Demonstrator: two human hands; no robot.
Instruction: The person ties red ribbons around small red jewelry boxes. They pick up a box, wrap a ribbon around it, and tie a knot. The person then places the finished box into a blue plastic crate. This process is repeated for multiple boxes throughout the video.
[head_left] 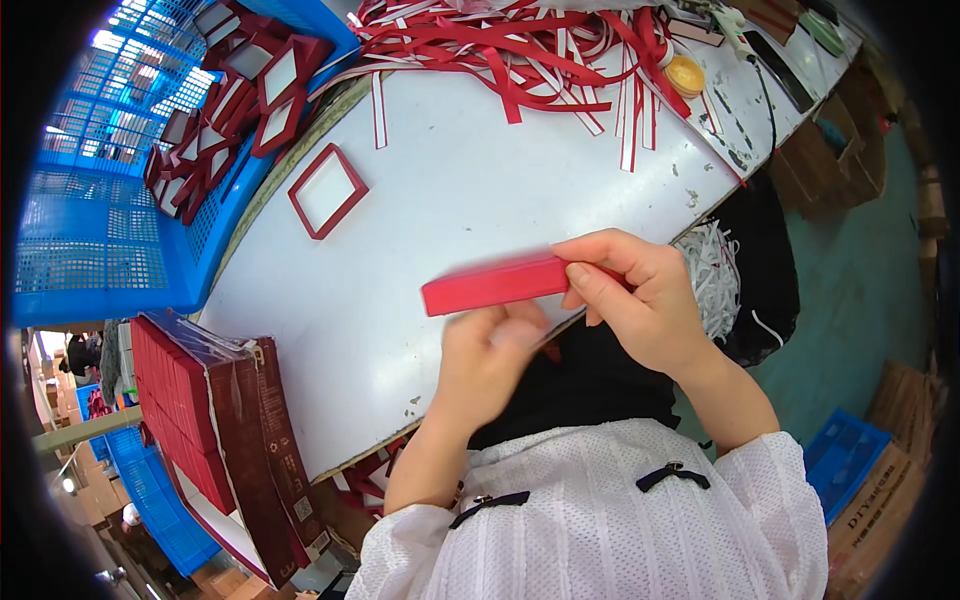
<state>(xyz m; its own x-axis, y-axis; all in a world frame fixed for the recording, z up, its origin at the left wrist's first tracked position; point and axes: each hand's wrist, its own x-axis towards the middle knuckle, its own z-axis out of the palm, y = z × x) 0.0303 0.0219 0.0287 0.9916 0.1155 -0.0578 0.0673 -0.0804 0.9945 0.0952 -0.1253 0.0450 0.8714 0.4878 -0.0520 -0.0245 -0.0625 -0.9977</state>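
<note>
A shallow red box part (pixel 497 283), long and thin as seen from its side, is held just above the near edge of the white table. My right hand (pixel 640 300) pinches its right end between the thumb and fingers. Under the left part of it is my left hand (pixel 485 355), its fingers curled and smeared by motion. Whether those fingers grip the box part or only touch it cannot be made out. On the table at the upper left lies a red-rimmed square box part (pixel 347 210) with a white inside.
Red and white strips (pixel 510 75) lie heaped at the far edge, beside a yellow tape roll (pixel 685 76). On the left stand a blue crate (pixel 90 235) with several red box parts and a carton (pixel 255 430) packed with red pieces. A black bag (pixel 765 270) holds white strips at right.
</note>
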